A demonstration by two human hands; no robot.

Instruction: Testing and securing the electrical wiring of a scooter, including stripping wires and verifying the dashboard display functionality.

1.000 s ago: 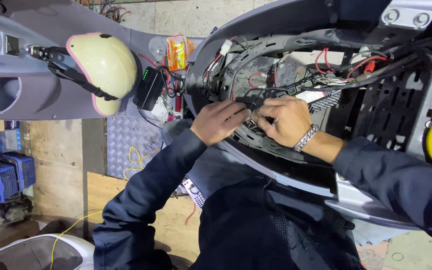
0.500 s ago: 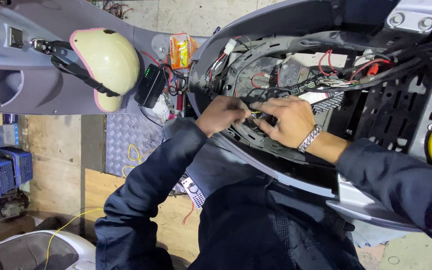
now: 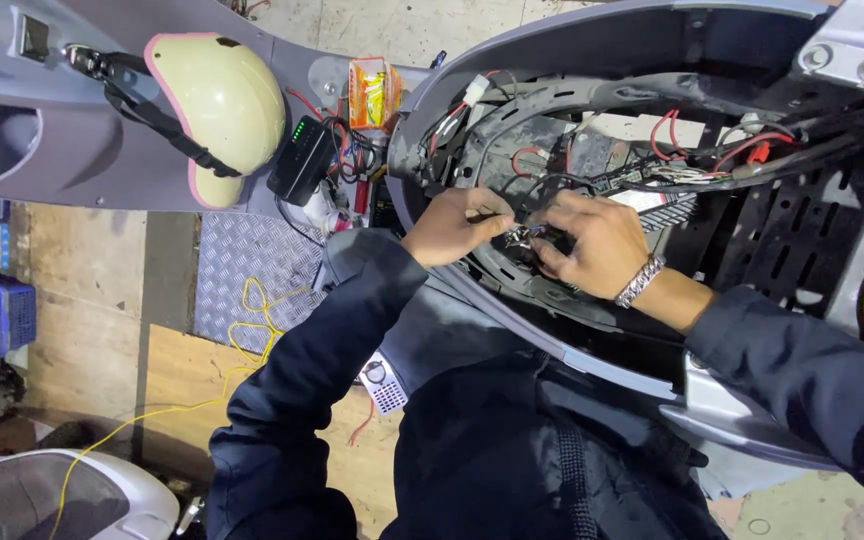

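Left hand (image 3: 457,225) and right hand (image 3: 592,245) bent inward — fingers pinching wires (image 3: 527,235).

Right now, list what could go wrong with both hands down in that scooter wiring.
The left hand and right hand pinch a small connector among loose red and black wires; a tug might snag or unplug neighbours. The metal wristband sits near the exposed wiring and could perhaps catch or short.

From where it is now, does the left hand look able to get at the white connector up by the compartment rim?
Probably yes. The left hand sits at the wiring in the open scooter compartment, and the white connector hangs above it with only loose black and red wires between them, no panel covering it.
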